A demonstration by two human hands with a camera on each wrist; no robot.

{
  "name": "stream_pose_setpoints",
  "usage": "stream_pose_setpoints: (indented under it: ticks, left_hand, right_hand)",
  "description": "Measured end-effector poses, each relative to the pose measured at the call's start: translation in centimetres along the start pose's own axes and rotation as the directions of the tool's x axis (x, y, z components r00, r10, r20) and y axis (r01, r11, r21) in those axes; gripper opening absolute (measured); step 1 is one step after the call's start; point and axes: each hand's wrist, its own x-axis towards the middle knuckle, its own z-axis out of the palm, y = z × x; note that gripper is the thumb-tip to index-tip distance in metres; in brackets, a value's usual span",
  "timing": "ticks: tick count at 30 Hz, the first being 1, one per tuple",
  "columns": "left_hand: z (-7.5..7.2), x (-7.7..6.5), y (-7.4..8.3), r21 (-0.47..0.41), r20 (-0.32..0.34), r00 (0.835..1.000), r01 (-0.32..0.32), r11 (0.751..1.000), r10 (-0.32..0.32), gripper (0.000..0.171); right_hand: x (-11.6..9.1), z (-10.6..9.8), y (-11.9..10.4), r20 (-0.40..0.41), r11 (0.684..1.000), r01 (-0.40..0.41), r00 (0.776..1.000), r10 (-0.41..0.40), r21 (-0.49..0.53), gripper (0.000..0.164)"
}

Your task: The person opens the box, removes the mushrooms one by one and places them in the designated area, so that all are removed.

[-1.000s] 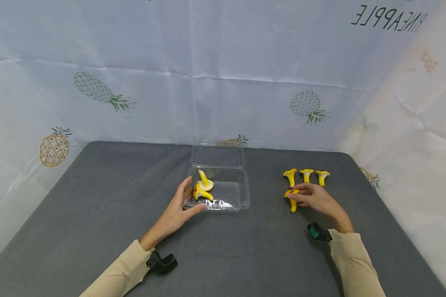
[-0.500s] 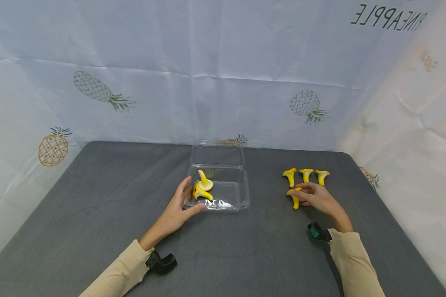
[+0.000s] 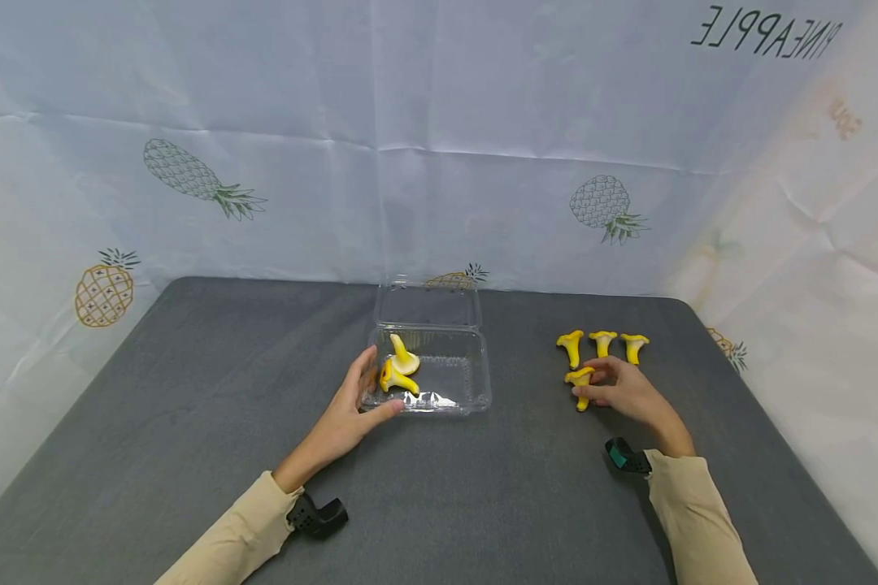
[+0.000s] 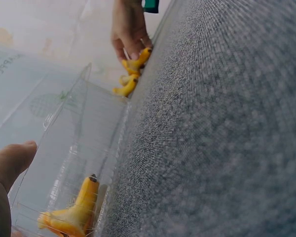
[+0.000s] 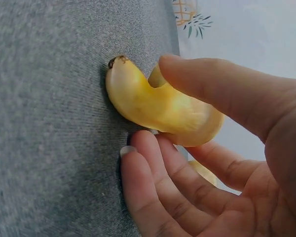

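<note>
A yellow chanterelle mushroom (image 3: 581, 377) with a flared cap and dark stem tip is between the thumb and fingers of my right hand (image 3: 624, 394), close over the table. In the right wrist view the thumb lies on one side of this mushroom (image 5: 138, 96), with fingers on the other. My left hand (image 3: 351, 410) holds the left end of a clear plastic clamshell container (image 3: 457, 402), thumb at the front rim, some fingertips behind the wall. Inside, at the left, lie two mushrooms, one stem up (image 3: 402, 357) and one on its side (image 3: 397, 379).
Three more chanterelles, a left one (image 3: 571, 348), a middle one (image 3: 603, 342) and a right one (image 3: 634, 348), lie in a row behind my right hand. The container's lid (image 3: 428, 305) stands open at the back. A pineapple-print curtain (image 3: 439, 122) hangs behind the grey table (image 3: 468, 504).
The mushroom at my right hand has shifted slightly right and back, and its cap has turned. My right thumb has slid lower along it. The left hand and container stay put.
</note>
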Motion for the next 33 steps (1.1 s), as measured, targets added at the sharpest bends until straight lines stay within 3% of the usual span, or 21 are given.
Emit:
stream_pose_setpoints:
  ticks: [33]
  left_hand:
    - [0.03,0.02,-0.01,0.005,-0.003,1.000,0.014,1.000,-0.014,0.093]
  right_hand:
    - [0.17,0.34,0.27,-0.059,0.998,0.010,0.998,-0.013,-0.064,0.060]
